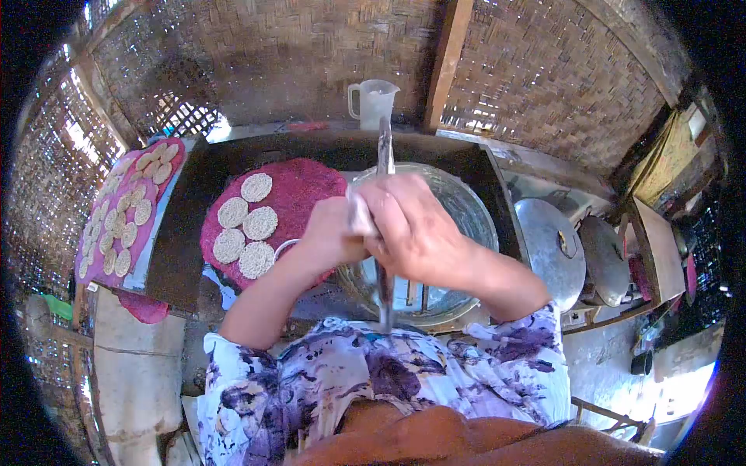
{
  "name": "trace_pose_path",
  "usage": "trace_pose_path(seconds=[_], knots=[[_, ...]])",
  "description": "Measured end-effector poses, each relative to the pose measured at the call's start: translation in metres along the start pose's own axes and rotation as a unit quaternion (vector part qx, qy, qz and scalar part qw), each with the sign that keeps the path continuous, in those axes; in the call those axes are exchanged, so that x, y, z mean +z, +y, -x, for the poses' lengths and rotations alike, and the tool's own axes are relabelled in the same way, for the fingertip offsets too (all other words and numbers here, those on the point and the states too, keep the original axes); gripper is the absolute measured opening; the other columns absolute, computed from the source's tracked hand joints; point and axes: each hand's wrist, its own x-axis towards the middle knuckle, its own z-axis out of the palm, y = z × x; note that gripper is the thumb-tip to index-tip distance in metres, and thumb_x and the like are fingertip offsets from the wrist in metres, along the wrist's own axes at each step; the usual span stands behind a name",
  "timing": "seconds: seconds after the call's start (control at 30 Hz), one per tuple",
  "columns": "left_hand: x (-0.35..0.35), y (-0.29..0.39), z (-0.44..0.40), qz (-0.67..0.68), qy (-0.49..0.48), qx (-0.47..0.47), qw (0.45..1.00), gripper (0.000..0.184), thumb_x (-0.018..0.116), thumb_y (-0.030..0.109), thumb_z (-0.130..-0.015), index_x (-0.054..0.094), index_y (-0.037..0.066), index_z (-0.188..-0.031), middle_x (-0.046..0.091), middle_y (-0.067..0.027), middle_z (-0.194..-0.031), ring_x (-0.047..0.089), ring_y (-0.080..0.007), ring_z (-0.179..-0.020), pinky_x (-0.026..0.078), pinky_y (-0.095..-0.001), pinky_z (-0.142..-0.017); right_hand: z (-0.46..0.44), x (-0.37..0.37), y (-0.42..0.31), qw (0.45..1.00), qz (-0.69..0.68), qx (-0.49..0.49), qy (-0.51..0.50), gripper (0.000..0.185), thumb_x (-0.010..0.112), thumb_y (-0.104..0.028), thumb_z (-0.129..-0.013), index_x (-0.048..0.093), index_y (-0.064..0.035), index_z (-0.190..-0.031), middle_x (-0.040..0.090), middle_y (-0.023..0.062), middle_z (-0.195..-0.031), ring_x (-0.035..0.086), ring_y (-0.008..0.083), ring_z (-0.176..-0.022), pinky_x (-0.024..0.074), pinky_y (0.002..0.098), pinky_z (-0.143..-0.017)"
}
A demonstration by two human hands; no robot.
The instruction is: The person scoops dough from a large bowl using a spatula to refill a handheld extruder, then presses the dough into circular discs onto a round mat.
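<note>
My left hand [330, 233] and my right hand [420, 225] meet over a wide metal basin [486, 225]. Both are closed together around a pale, whitish piece [360, 216], mostly hidden by the fingers. A long, narrow, shiny bar [385, 147] runs past the hands, from beyond the basin's far rim towards my body; whether a hand grips it I cannot tell. To the left, several round, rough-textured pale cakes [260, 223] lie on a dark pink cloth [303, 182]. Part of a white ring [285, 247] shows beside my left forearm.
A translucent measuring jug [378, 105] stands behind the basin. On the far left, more round cakes [118, 224] cover a pink-clothed board [144, 241]. Large metal lids [550, 248] sit at the right. Woven walls [326, 70] close off the back.
</note>
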Motion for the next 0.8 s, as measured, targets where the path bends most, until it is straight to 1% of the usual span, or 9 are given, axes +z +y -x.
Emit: trace_pose_path(seconds=[0.1,0.27,0.33,0.37,0.4,0.5,0.63,0.73,0.8], knots=[[-0.029,0.02,-0.005,-0.178,-0.13,0.002,0.975,0.017,0.065,0.025,-0.059,0.057,0.011,-0.064,0.059,-0.0116,-0.063,0.059,-0.0274,-0.061,0.047,-0.0397,-0.056,-0.003,-0.025,-0.001,0.971,-0.164,0.156,-0.072,0.045,0.061,0.0,-0.063,0.036,-0.0011,-0.101,0.049,0.0113,-0.085,0.052,0.0245,-0.073,0.0447,0.0338,-0.067],[-0.046,-0.002,0.016,-0.158,-0.056,-0.037,0.985,0.029,0.07,0.03,-0.056,0.062,0.009,-0.075,0.058,-0.0114,-0.061,0.059,-0.0286,-0.058,0.047,-0.0383,-0.053,0.033,-0.067,0.049,0.912,-0.276,0.304,-0.016,0.037,0.057,-0.004,-0.068,0.036,-0.0058,-0.099,0.044,0.0016,-0.076,0.044,0.0103,-0.066,0.0408,0.0276,-0.057],[-0.045,-0.026,0.026,0.128,-0.064,-0.154,0.978,0.034,0.067,0.027,-0.067,0.06,0.005,-0.092,0.061,-0.0165,-0.078,0.062,-0.0276,-0.068,0.052,-0.0418,-0.062,0.046,-0.08,0.054,0.856,-0.281,0.387,0.196,0.029,0.054,-0.001,-0.07,0.04,-0.0072,-0.095,0.047,0.004,-0.078,0.049,0.0115,-0.068,0.0445,0.0246,-0.06],[-0.036,-0.028,0.031,0.436,-0.077,-0.263,0.857,0.037,0.069,0.025,-0.068,0.058,0.005,-0.097,0.062,-0.0127,-0.082,0.062,-0.0238,-0.069,0.053,-0.0376,-0.063,0.049,-0.075,0.052,0.819,-0.301,0.384,0.302,0.029,0.054,-0.001,-0.071,0.04,-0.0075,-0.095,0.049,0.0047,-0.078,0.05,0.0123,-0.069,0.0453,0.0248,-0.059],[-0.031,-0.024,0.031,0.667,-0.021,-0.383,0.639,0.041,0.07,0.024,-0.07,0.056,0.004,-0.103,0.063,-0.0089,-0.085,0.063,-0.02,-0.07,0.053,-0.0334,-0.064,0.05,-0.067,0.047,0.77,-0.318,0.378,0.404,0.028,0.055,0.0,-0.071,0.04,-0.0077,-0.094,0.05,0.0053,-0.079,0.052,0.013,-0.07,0.046,0.0251,-0.059],[-0.005,-0.031,0.02,0.775,-0.019,-0.1,0.623,0.05,0.076,0.013,-0.062,0.051,0.006,-0.105,0.044,-0.0119,-0.122,0.044,-0.0275,-0.11,0.04,-0.0446,-0.09,0.049,-0.019,0.033,0.655,-0.348,0.349,0.573,0.022,0.052,0.002,-0.076,0.041,-0.0094,-0.091,0.054,0.0066,-0.082,0.055,0.0163,-0.074,0.0476,0.0263,-0.061],[-0.007,-0.008,0.0,0.735,0.167,0.033,0.656,0.024,0.072,0.001,-0.063,0.057,0.01,-0.079,0.044,-0.0051,-0.112,0.035,-0.0309,-0.12,0.042,-0.0389,-0.088,0.056,0.041,0.007,0.561,-0.542,0.376,0.499,0.02,0.06,-0.011,-0.079,0.045,-0.0083,-0.091,0.052,0.0049,-0.091,0.052,0.0165,-0.088,0.0441,0.0324,-0.079],[-0.009,-0.015,0.011,0.596,0.273,0.05,0.754,0.03,0.074,-0.002,-0.061,0.053,0.007,-0.081,0.047,-0.0017,-0.095,0.052,-0.0233,-0.096,0.047,-0.0257,-0.068,0.096,0.061,0.031,0.68,-0.555,0.411,0.245,0.037,0.066,-0.016,-0.073,0.046,-0.0111,-0.104,0.053,0.005,-0.095,0.051,0.0168,-0.092,0.0418,0.0315,-0.082],[0.016,-0.031,0.032,0.575,0.243,-0.006,0.781,0.028,0.067,0.006,-0.069,0.051,0.007,-0.092,0.05,-0.004,-0.091,0.052,-0.0222,-0.092,0.046,-0.0359,-0.077,0.178,0.114,0.073,0.787,-0.356,0.501,-0.054,0.052,0.07,-0.023,-0.069,0.045,-0.0124,-0.114,0.056,0.0098,-0.098,0.054,0.021,-0.088,0.044,0.0301,-0.077]])
